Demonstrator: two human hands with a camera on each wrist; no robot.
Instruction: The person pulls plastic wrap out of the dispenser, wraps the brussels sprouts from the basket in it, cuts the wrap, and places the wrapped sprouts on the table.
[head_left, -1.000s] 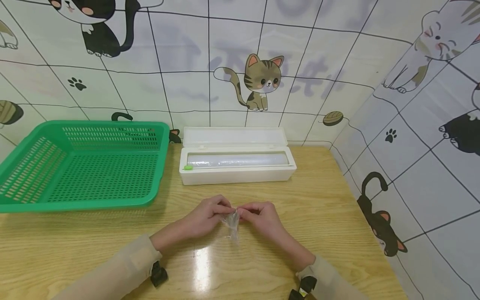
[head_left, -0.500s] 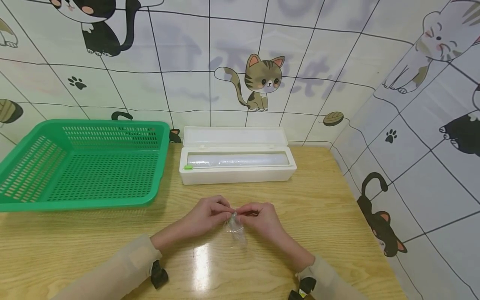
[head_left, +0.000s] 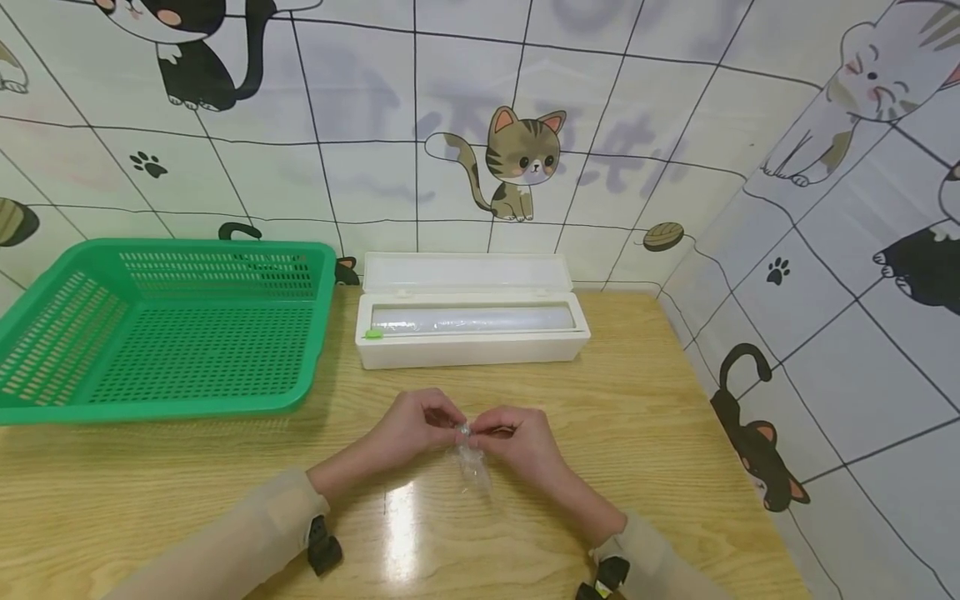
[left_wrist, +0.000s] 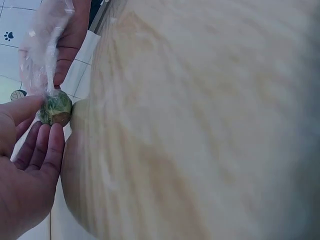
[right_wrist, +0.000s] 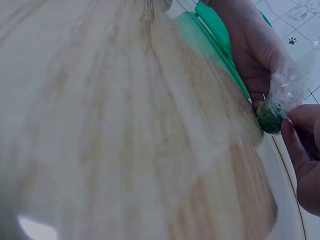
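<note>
A small round green thing (left_wrist: 57, 107), brownish on one side, sits wrapped in clear cling film (left_wrist: 51, 65). Its film is gathered into a twisted tail, which shows in the head view as loose film (head_left: 474, 468) between the hands. My left hand (head_left: 414, 427) pinches the wrapped ball with thumb and fingers, the thumb right at the base of the twist. From the other side my right hand (head_left: 521, 437) pinches the film close to the ball with thumb and forefinger. Both hands meet over the wooden table (head_left: 600, 533), fingertips almost together.
Behind the hands stands a white cling film box (head_left: 472, 352), lid raised, with a film roll (head_left: 472, 320) and a green slide cutter (head_left: 373, 333). At the left is a green plastic basket (head_left: 202, 354). A cat-patterned wall covering (head_left: 375, 183) rises behind the table and along its right side.
Both hands stay in nearly the same place while their fingers shift at the film. The loose film beneath has swung slightly rightward, and the left fingers now arch more.
</note>
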